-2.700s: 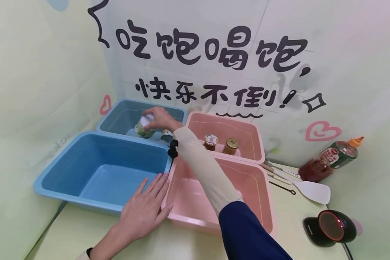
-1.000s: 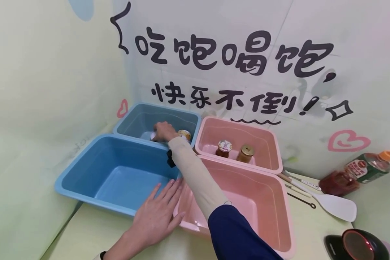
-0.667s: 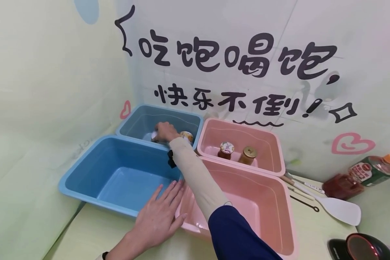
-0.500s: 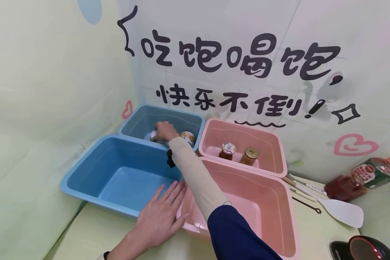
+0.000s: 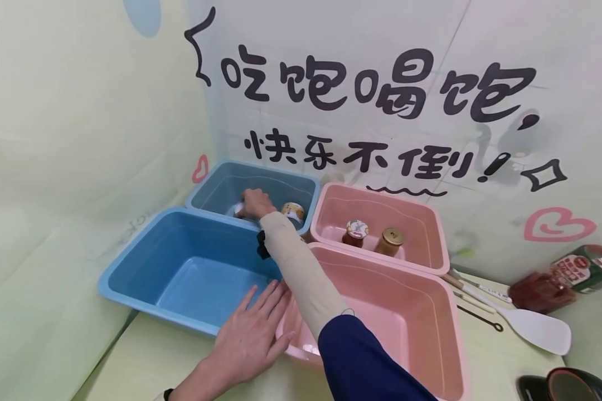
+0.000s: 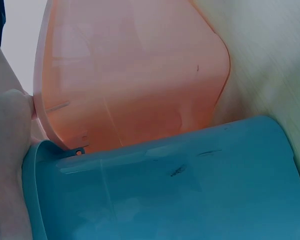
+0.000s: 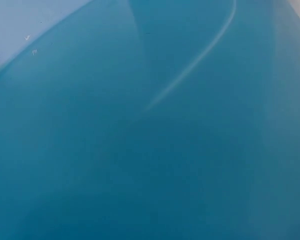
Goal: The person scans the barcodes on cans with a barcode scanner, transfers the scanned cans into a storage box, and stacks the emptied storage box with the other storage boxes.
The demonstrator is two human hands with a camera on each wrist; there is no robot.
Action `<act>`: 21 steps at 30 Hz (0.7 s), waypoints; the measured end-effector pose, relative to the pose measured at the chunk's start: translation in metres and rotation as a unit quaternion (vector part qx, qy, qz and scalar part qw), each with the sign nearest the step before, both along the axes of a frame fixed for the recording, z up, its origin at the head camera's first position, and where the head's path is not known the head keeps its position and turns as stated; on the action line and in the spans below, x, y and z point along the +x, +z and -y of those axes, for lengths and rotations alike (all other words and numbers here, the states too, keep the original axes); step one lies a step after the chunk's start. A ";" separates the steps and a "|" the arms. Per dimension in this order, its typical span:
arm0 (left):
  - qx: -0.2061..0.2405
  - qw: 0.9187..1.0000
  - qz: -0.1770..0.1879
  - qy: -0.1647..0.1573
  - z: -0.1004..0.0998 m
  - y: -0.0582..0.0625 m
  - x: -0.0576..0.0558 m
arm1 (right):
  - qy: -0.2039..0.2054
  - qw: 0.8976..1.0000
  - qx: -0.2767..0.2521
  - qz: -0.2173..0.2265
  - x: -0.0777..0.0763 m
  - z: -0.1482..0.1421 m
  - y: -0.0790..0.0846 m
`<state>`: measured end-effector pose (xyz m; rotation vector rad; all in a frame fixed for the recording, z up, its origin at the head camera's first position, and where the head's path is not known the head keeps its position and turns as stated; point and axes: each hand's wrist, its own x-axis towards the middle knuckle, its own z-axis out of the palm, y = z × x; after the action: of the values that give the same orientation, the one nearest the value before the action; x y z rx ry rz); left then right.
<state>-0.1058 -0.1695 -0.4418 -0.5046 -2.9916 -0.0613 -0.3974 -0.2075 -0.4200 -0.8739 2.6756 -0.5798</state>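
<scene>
In the head view my right hand [image 5: 256,204] reaches down into the small blue bin [image 5: 215,168] at the back left. Its fingers grip a can with a white lid [image 5: 238,210]; most of the can is hidden by the hand and the bin's front rim. To the right of that hand, a yellow-and-white can [image 5: 293,211] stands in the same bin. My left hand [image 5: 251,340] lies flat with straight fingers over the meeting rims of the large blue bin [image 5: 145,303] and the large pink bin [image 5: 456,334]. Blue plastic fills the right wrist view.
The small pink bin [image 5: 431,223] at the back holds a jar with a patterned lid [image 5: 356,232] and a gold-lidded jar [image 5: 391,241]. To the right lie a white spatula [image 5: 537,328] and other slim tools, a sauce bottle [image 5: 577,273] and a black device [image 5: 577,387].
My right hand has lowered the white-lidded can deeper into the small blue bin, then stayed there. The head view has shifted, moving the scene rightward. My left hand remains on the rims.
</scene>
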 end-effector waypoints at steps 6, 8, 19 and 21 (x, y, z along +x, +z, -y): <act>0.002 1.000 -0.005 0.003 0.000 0.001 0.001 | 0.023 1.000 0.009 0.008 -0.006 0.003 -0.003; 0.001 1.000 -0.009 0.001 0.000 0.001 0.001 | 0.030 0.999 0.014 0.019 -0.007 0.000 -0.002; -0.004 1.000 -0.012 0.000 0.000 -0.001 0.001 | 0.023 0.992 0.083 0.091 -0.009 -0.024 0.008; -0.005 1.000 -0.010 0.001 0.001 -0.001 0.001 | 0.026 0.993 0.075 0.087 -0.009 -0.025 0.010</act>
<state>-0.1050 -0.1702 -0.4423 -0.5019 -2.9750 -0.0404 -0.4062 -0.1822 -0.4098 -0.8086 2.4945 -0.4165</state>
